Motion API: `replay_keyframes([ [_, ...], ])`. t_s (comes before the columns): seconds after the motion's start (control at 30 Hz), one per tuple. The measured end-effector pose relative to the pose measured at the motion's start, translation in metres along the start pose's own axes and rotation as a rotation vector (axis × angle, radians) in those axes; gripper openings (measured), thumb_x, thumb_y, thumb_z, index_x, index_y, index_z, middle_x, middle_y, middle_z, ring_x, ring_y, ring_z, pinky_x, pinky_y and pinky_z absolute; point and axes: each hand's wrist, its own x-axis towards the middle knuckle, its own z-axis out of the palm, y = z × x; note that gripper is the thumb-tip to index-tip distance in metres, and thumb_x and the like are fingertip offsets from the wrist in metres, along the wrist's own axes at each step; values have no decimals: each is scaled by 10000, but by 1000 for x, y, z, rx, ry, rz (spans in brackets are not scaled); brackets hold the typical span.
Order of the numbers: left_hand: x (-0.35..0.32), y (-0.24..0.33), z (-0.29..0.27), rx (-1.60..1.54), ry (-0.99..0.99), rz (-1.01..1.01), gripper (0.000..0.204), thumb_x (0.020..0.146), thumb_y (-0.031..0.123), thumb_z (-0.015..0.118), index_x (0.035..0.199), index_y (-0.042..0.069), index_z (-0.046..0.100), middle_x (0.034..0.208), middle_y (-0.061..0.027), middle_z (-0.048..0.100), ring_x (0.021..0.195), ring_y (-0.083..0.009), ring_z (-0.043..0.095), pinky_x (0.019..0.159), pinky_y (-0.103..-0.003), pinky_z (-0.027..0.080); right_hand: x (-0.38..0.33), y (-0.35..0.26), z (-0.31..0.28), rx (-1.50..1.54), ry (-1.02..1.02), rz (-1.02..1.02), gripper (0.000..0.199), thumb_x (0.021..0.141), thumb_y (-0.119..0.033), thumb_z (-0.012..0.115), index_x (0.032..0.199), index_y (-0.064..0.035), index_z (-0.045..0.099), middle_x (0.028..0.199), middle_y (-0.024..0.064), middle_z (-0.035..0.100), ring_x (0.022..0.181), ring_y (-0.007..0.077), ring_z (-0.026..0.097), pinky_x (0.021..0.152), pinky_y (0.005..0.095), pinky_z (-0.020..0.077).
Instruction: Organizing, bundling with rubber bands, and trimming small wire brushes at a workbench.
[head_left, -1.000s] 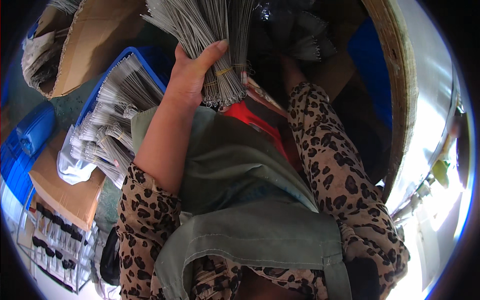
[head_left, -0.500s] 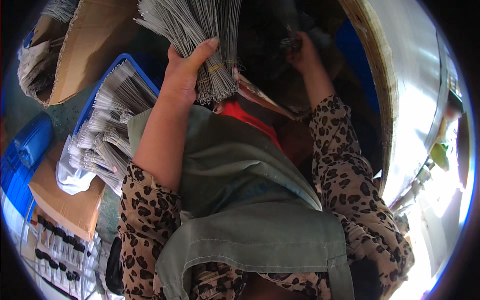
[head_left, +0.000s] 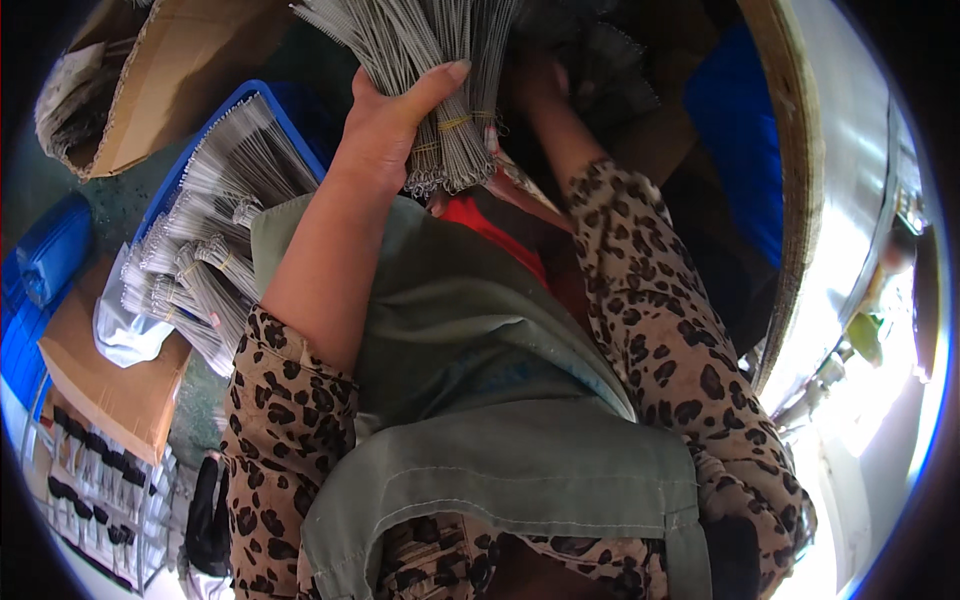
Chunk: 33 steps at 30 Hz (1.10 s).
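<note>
My left hand (head_left: 385,125) is closed around bundles of thin wire brushes (head_left: 450,150), its thumb lying across the front. Yellow rubber bands bind the bundles near their looped lower ends, and the bristled ends fan out past the top edge. Just right of them, my right hand (head_left: 540,90) reaches into deep shadow. Its fingers are dark and blurred, so what they touch is unclear. Beyond that hand, a dim greyish bundle (head_left: 615,70) is faintly visible. Below the brushes, something red (head_left: 490,228) shows beside the green apron (head_left: 450,300) on my lap.
A blue crate (head_left: 258,90) at my left holds several more brush bundles (head_left: 215,260). Nearby are cardboard boxes (head_left: 125,375), a clear plastic bag (head_left: 130,330) and a rack of packaged items (head_left: 100,500). A thick board edge (head_left: 795,180) and blue sheet (head_left: 740,140) border the right.
My right hand has moved left, closer to the held bundles. The left hand keeps its grip and has shifted slightly up and right in view.
</note>
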Motion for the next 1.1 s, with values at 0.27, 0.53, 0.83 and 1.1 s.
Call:
replay_keyframes([
  [0.27,5,-4,10,61,-34,-7,922,623,241,845,1268,-66,262,1122,-199,532,994,-267,581,841,-369,503,-5,154,9,300,275,547,372,779,-348,701,974,-34,653,962,126,660,936,267,632,792,356,506],
  [0.53,4,-2,13,50,-36,-36,886,631,231,839,1257,-64,286,1083,-184,556,980,-244,586,838,-356,504,35,188,41,927,75,562,390,815,-304,673,1086,-30,608,1052,114,634,985,236,608,832,360,488],
  [0.83,2,-2,2,61,20,-19,878,653,229,823,1271,-64,272,1115,-182,540,987,-247,584,845,-358,500,-47,173,10,1469,-18,327,318,871,-205,624,1147,-52,585,1103,71,616,1001,180,588,849,334,474],
  [1.1,4,-3,14,50,-36,-5,883,648,227,826,1256,-82,266,1098,-183,551,984,-252,586,828,-360,508,-81,49,21,189,-58,-79,303,893,-152,548,1165,-21,574,1083,112,645,979,217,607,884,357,452],
])
